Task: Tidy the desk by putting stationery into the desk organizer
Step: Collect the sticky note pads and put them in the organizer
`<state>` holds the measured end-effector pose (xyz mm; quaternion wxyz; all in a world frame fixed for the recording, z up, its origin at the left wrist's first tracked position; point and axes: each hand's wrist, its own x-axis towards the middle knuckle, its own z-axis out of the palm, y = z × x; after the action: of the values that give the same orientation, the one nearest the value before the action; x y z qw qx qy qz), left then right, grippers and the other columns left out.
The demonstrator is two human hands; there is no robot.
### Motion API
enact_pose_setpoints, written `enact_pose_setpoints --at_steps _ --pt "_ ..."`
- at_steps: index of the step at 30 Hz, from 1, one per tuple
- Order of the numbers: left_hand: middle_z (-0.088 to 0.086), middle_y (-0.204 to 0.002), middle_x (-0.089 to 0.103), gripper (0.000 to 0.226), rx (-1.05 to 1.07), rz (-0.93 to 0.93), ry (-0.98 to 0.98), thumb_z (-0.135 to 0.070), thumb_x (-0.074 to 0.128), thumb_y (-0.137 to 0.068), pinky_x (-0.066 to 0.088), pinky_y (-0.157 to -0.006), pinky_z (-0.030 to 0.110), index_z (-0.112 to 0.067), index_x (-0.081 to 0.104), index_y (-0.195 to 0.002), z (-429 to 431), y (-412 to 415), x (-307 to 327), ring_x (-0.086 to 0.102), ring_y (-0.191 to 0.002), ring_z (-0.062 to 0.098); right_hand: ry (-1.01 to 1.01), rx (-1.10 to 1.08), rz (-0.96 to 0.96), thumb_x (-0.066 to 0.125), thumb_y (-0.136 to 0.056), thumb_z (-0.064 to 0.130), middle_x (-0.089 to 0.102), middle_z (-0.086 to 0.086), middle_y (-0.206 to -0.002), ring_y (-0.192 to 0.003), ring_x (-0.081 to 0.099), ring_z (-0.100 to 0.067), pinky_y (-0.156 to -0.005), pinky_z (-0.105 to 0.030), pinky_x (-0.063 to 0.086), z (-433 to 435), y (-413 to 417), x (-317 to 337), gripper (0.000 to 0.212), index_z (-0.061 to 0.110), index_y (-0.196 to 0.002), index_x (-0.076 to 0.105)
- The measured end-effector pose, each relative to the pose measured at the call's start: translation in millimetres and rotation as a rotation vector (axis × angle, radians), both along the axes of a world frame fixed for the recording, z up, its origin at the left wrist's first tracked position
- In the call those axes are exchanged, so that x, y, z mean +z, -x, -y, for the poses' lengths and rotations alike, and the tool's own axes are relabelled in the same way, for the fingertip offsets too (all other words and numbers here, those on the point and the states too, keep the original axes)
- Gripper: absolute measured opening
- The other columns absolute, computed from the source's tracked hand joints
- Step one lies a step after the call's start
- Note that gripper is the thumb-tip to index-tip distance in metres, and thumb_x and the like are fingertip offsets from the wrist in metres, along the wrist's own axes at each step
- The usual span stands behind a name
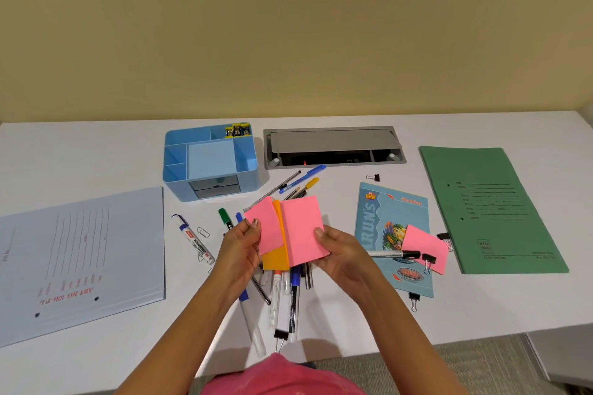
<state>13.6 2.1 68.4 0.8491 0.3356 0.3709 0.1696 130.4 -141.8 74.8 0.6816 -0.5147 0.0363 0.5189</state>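
Observation:
My left hand (241, 245) pinches a pink sticky note (268, 224) with an orange pad (276, 255) behind it. My right hand (340, 250) grips a larger pink sticky pad (303, 228) beside them, above the desk's middle. The light blue desk organizer (210, 163) stands behind, with small yellow boxes (236, 130) in its back compartment. Pens and markers (282, 295) lie scattered under my hands. More pens (298, 181) lie behind the notes. Another pink note (423, 247) rests on a blue notebook (390, 234).
A pale blue file (77, 263) lies at the left and a green file (491, 208) at the right. A grey cable hatch (333, 146) is set in the desk behind. Binder clips (428, 260) and a paper clip (202, 232) are scattered about. The desk's front edge is close.

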Motion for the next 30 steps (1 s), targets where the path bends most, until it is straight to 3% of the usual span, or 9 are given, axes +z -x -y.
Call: enact_pose_setpoints --at_steps 6,8,10,13,16,20,24,27,30 --pt "-0.005 -0.081 0.073 0.014 0.107 -0.217 -0.302 -0.013 0.051 -0.095 0.058 -0.061 0.027 -0.017 0.062 -0.102 -2.0 -6.6 -0.1 0.070 -0.072 0.013 0.183 -0.190 0.234 0.048 -0.097 0.011 0.064 -0.015 -0.101 -0.094 0.060 -0.028 -0.088 -0.044 0.051 -2.7 -7.3 8.7 0.016 0.002 -0.105 0.059" --pt "0.002 -0.098 0.069 0.022 0.168 -0.240 -0.288 -0.013 0.052 -0.095 0.057 -0.071 0.033 -0.013 0.059 -0.116 -7.6 -6.6 0.5 0.066 -0.088 0.021 0.260 -0.275 0.289 0.047 -0.098 0.011 0.063 -0.015 -0.102 -0.092 0.059 -0.028 -0.091 -0.051 0.049 -0.9 -12.7 11.9 0.016 0.002 -0.107 0.057" --pt "0.006 -0.107 0.066 0.024 0.174 -0.268 -0.308 -0.013 0.054 -0.094 0.057 -0.069 0.031 -0.015 0.057 -0.117 -14.6 -6.3 0.8 0.064 -0.095 0.025 0.276 -0.320 0.305 0.046 -0.098 0.010 0.062 -0.016 -0.104 -0.091 0.059 -0.028 -0.092 -0.052 0.048 3.5 -20.0 13.9 0.019 0.000 -0.112 0.055" --pt "0.007 -0.112 0.064 0.021 0.126 -0.317 -0.363 -0.014 0.058 -0.092 0.055 -0.074 0.036 -0.019 0.055 -0.112 -18.6 -9.1 2.1 0.063 -0.099 0.029 0.217 -0.296 0.255 0.046 -0.098 0.009 0.062 -0.018 -0.110 -0.098 0.058 -0.030 -0.092 -0.049 0.050 9.1 -26.9 15.3 0.022 -0.001 -0.116 0.053" --pt "0.003 -0.112 0.061 0.027 0.094 -0.347 -0.359 -0.016 0.059 -0.091 0.056 -0.069 0.034 -0.021 0.049 -0.116 -17.1 -14.4 2.1 0.064 -0.092 0.024 0.086 -0.282 0.105 0.043 -0.098 0.005 0.061 -0.018 -0.113 -0.097 0.060 -0.027 -0.080 -0.036 0.052 7.0 -27.0 17.7 0.028 0.000 -0.125 0.049" --pt "0.008 -0.122 0.060 0.034 0.032 -0.265 -0.250 -0.008 0.053 -0.094 0.056 -0.081 0.038 -0.013 0.049 -0.127 -9.5 -23.2 2.0 0.062 -0.105 0.028 0.048 -0.232 -0.142 0.037 -0.098 0.000 0.060 -0.010 -0.087 -0.073 0.056 -0.020 -0.069 -0.032 0.046 -3.1 -19.3 18.1 0.031 0.002 -0.127 0.048" --pt "0.011 -0.117 0.063 0.027 -0.019 -0.154 -0.217 -0.001 0.047 -0.095 0.058 -0.069 0.026 -0.008 0.053 -0.120 -0.9 -30.2 6.4 0.064 -0.098 0.023 0.059 -0.110 -0.192 0.031 -0.097 0.000 0.059 -0.006 -0.069 -0.054 0.048 -0.015 -0.060 -0.029 0.038 -15.8 -4.6 19.0 0.033 0.002 -0.118 0.056" --pt "0.012 -0.116 0.064 0.031 -0.080 -0.128 -0.233 0.000 0.046 -0.096 0.055 -0.076 0.029 -0.006 0.051 -0.125 3.5 -33.0 8.6 0.062 -0.104 0.026 0.066 -0.070 -0.190 0.032 -0.098 0.004 0.060 -0.013 -0.078 -0.061 0.050 -0.021 -0.059 -0.030 0.037 -25.3 5.0 19.2 0.030 0.004 -0.116 0.056" --pt "0.007 -0.107 0.068 0.023 -0.112 -0.128 -0.256 -0.002 0.047 -0.096 0.054 -0.075 0.029 -0.014 0.059 -0.112 7.2 -32.7 11.0 0.066 -0.097 0.022 0.084 -0.044 -0.145 0.034 -0.101 0.018 0.062 -0.016 -0.083 -0.064 0.053 -0.026 -0.055 -0.033 0.038 -29.7 12.3 16.8 0.030 0.007 -0.125 0.049"
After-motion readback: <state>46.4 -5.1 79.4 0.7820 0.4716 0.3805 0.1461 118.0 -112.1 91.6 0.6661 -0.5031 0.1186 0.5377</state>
